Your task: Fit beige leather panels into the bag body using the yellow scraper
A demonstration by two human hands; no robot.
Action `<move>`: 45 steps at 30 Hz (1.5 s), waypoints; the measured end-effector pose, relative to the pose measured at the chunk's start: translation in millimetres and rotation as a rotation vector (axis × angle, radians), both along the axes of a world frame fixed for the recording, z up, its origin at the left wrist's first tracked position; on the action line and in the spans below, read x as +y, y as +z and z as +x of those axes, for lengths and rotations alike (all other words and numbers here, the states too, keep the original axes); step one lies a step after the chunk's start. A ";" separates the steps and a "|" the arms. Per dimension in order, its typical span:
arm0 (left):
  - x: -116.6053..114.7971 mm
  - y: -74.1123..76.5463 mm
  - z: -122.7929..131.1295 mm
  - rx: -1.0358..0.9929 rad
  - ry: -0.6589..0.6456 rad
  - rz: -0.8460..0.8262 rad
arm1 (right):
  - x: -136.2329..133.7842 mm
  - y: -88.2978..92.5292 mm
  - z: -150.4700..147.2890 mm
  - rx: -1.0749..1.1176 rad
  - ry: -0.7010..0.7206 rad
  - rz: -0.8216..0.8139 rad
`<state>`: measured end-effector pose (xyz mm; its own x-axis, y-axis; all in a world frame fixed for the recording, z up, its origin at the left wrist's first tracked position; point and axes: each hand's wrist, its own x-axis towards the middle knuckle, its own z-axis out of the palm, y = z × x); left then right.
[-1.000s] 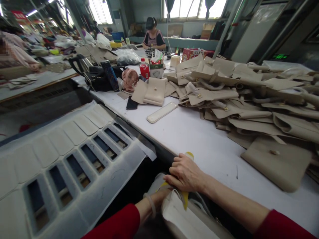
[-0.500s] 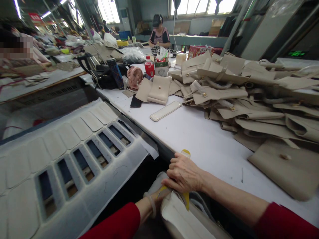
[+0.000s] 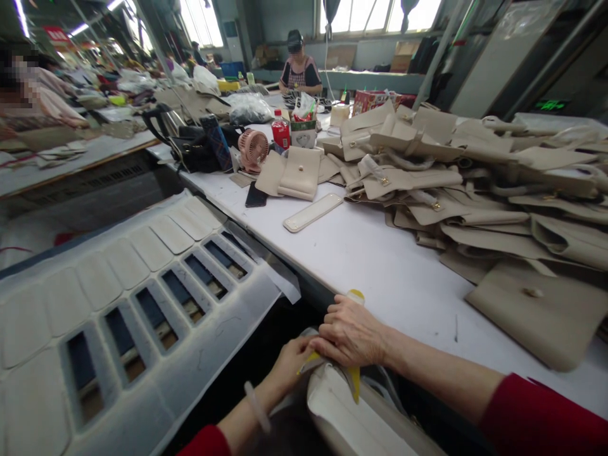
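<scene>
My right hand (image 3: pixel 349 329) is closed around a pale piece with yellow ends (image 3: pixel 354 383); one rounded end sticks out above my knuckles, and a yellow point hangs below. Its kind is hard to make out. Right beside it, my left hand (image 3: pixel 289 364) has its fingers bent together against the right thumb, near a small yellow tip. What the left fingers hold is hidden. Under both hands is a beige bag (image 3: pixel 354 411) with a whitish inner face, tilted at the table's front edge and cut off by the frame bottom.
Beige bag pieces (image 3: pixel 418 177) are heaped on the white table (image 3: pixel 370 253) at right. A pale strip (image 3: pixel 313 212), black phone (image 3: pixel 255 194), pink fan (image 3: pixel 253 149) and red bottle (image 3: pixel 280 132) lie or stand behind. At left, a slotted sheet (image 3: pixel 199 351) carries pale panels. A co-worker (image 3: pixel 299 69) sits beyond.
My left hand and forearm have shifted up and left, so more of the hand shows beside the right one. My right hand keeps its grip with little movement. The view has turned slightly.
</scene>
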<state>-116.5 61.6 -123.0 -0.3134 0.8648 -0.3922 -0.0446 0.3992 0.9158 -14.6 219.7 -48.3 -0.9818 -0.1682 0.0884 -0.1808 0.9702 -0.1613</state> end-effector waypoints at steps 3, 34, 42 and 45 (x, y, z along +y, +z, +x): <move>-18.2 26.9 -6.1 -0.115 0.011 0.115 | -0.9 2.5 0.0 0.003 0.012 0.011; -21.3 53.0 6.4 -0.128 -0.204 0.060 | -40.6 4.4 47.5 -0.073 -0.312 -0.065; -13.0 42.9 14.2 -0.409 -0.144 0.133 | -41.1 5.5 65.0 -0.079 -0.368 -0.063; -11.4 46.0 15.3 -0.316 -0.157 0.158 | -41.6 4.6 64.8 -0.098 -0.365 -0.059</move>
<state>-101.2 50.2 -77.0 -0.0572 0.9504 -0.3058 -0.2835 0.2783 0.9177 50.2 178.1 -43.7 -0.9805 0.1962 -0.0095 0.1935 0.9564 -0.2186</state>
